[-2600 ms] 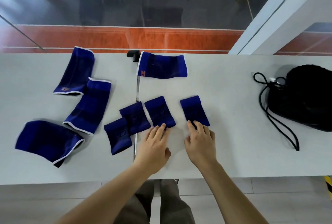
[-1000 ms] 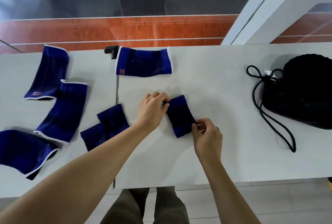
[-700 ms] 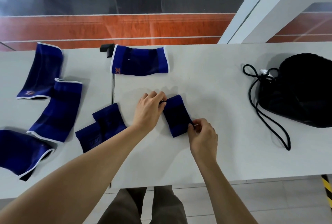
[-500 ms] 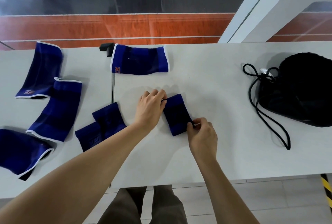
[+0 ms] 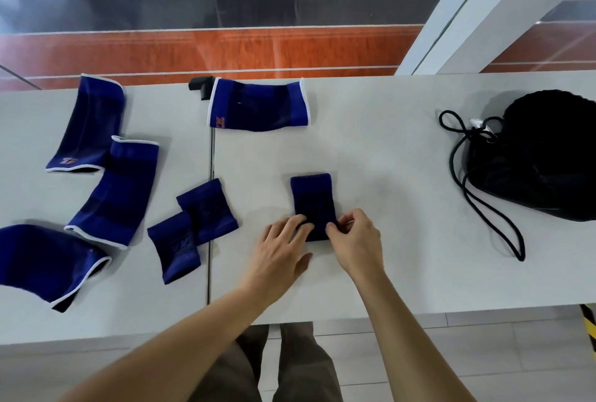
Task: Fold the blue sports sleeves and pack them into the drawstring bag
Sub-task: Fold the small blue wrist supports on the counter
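Observation:
A small stack of blue wrist sleeves (image 5: 312, 201) lies at the table's middle. My left hand (image 5: 280, 256) and my right hand (image 5: 356, 242) both pinch its near edge. Two more small blue sleeves (image 5: 206, 213) (image 5: 174, 248) overlap to the left. Longer blue sleeves with white trim lie at the back middle (image 5: 258, 105), far left back (image 5: 88, 124), left middle (image 5: 117, 192) and left front (image 5: 45, 263). The black drawstring bag (image 5: 541, 156) sits at the right, its cord (image 5: 483, 208) trailing toward me.
The grey table (image 5: 387, 272) has a seam (image 5: 210, 176) running front to back left of centre. A small black clamp (image 5: 200, 85) sits at the back edge. Beyond the table are a glass wall and a white post (image 5: 467, 8).
My left hand has moved from the stack's far left corner down to its near edge, beside my right hand. The stack has turned more upright.

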`<action>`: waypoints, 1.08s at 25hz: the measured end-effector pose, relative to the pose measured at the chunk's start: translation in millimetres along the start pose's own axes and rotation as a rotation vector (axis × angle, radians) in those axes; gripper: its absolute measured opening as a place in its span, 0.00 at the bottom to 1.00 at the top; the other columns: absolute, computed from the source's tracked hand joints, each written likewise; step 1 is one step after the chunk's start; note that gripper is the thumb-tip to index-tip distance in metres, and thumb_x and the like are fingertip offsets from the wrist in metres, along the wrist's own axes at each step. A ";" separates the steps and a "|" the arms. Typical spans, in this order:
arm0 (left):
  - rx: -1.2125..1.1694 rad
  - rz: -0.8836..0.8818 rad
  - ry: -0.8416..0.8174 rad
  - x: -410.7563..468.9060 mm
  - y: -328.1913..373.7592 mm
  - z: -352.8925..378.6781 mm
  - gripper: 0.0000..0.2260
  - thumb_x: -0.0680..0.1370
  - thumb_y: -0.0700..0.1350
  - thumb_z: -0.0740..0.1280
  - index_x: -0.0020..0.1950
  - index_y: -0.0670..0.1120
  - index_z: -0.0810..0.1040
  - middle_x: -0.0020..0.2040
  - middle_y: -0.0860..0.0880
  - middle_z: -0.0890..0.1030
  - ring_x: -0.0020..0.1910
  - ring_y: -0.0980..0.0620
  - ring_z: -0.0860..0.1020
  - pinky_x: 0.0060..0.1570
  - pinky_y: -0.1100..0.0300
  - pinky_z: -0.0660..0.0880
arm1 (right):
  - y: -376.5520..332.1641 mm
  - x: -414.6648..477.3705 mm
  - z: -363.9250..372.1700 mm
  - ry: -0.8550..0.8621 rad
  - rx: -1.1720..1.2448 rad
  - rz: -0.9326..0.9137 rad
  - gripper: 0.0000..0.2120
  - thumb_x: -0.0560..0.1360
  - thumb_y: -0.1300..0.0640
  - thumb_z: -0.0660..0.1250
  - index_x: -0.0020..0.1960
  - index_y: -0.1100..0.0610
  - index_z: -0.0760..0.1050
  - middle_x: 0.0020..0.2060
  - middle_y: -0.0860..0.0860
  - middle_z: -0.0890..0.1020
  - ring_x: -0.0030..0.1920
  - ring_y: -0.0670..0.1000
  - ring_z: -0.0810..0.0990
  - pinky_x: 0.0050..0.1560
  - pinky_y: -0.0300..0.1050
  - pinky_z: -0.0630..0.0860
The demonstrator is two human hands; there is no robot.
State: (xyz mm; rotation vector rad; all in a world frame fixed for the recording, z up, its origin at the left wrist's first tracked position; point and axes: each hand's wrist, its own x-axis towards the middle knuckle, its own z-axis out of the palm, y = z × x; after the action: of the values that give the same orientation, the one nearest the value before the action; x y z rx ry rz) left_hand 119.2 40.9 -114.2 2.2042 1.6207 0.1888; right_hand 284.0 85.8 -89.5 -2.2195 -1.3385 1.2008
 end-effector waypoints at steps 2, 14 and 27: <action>-0.012 -0.037 0.021 -4.1 0.6 -1.1 0.23 0.75 0.50 0.71 0.69 0.47 0.71 0.67 0.48 0.74 0.64 0.46 0.73 0.63 0.53 0.71 | 4.2 -6.0 0.4 -0.094 0.237 0.058 0.09 0.76 0.53 0.72 0.50 0.53 0.74 0.42 0.49 0.82 0.39 0.47 0.80 0.37 0.36 0.75; -0.032 0.080 0.076 -6.9 -12.4 -10.8 0.14 0.75 0.42 0.73 0.59 0.47 0.80 0.57 0.48 0.81 0.55 0.45 0.78 0.54 0.50 0.76 | 42.2 -30.8 -6.9 -0.019 -0.378 -0.622 0.21 0.74 0.61 0.70 0.64 0.48 0.76 0.62 0.43 0.79 0.61 0.47 0.74 0.60 0.41 0.66; -0.319 -0.320 0.088 34.5 -3.9 -28.2 0.11 0.82 0.53 0.61 0.64 0.54 0.70 0.41 0.48 0.79 0.44 0.45 0.76 0.46 0.51 0.73 | 7.7 0.6 7.0 0.084 -0.084 -0.337 0.08 0.80 0.49 0.63 0.58 0.49 0.72 0.41 0.45 0.84 0.44 0.50 0.82 0.55 0.52 0.73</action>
State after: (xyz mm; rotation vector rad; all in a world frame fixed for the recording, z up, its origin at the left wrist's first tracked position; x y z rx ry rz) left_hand 117.3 80.9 -94.3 1.6986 1.8204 0.4247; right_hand 283.3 81.1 -98.8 -1.9667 -1.6713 0.9358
